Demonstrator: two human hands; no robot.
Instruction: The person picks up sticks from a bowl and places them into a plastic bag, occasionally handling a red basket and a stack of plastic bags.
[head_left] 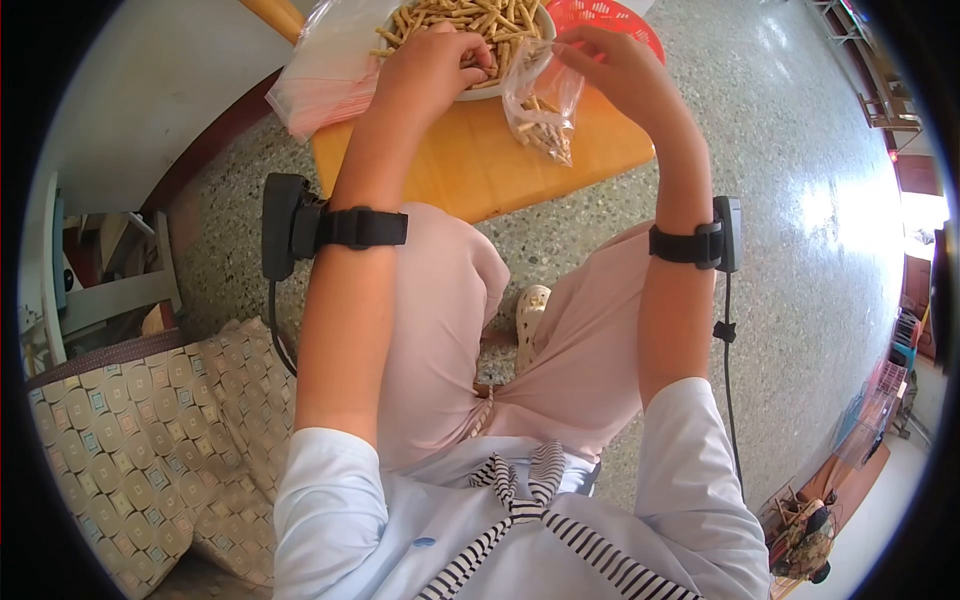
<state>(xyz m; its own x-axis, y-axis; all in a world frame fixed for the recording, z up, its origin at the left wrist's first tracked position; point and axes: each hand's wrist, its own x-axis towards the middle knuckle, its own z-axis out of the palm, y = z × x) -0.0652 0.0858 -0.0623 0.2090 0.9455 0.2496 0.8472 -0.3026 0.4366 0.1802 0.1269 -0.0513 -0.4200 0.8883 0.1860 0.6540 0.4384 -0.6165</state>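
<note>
A white bowl point(484, 93) heaped with short tan stick-shaped snacks point(470, 15) stands at the far side of a wooden stool or small table point(450, 170). My left hand point(435, 65) is over the bowl's near left side, fingers curled in among the sticks; its fingertips are partly hidden. On the right, my right hand point(612, 65) pinches the top edge of a small clear plastic bag point(545, 100). Some sticks lie in the bottom of that bag, which rests on the wooden top in front of the bowl.
A stack of clear plastic bags point(335, 80) lies left of the bowl. Behind my right hand sits a red plastic basket point(635, 22). A patterned sofa cover point(150, 440) is at the lower left, with speckled floor point(780, 200) to the right.
</note>
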